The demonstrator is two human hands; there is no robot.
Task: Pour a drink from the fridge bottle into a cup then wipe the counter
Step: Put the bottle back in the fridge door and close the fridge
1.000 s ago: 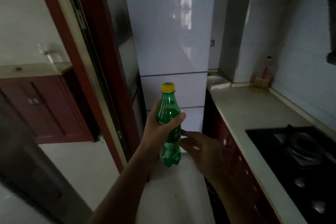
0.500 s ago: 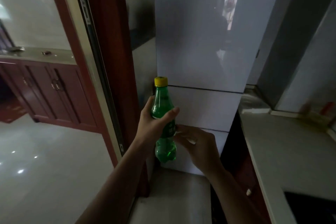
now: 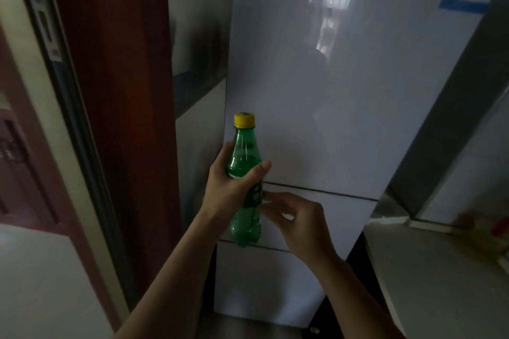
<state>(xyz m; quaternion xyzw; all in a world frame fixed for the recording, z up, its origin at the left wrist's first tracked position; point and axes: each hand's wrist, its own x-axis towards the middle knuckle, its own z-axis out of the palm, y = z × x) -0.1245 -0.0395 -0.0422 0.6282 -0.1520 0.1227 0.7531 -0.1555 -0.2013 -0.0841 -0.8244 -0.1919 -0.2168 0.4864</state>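
A green plastic bottle with a yellow cap stands upright in my left hand, whose fingers and thumb wrap its middle. My right hand hovers just right of the bottle's lower half, fingers loosely curled, fingertips close to the label; whether they touch it is unclear. Both are in front of the white fridge, whose doors are shut. No cup is in view.
A pale counter runs along the right, with blurred reddish items at its far end. A dark red door frame stands left of the fridge, with pale floor and wooden cabinets beyond it.
My view has moved closer to the fridge and tilted upward; the stove has left the view. My left hand still holds the bottle upright, and my right hand stays beside it.
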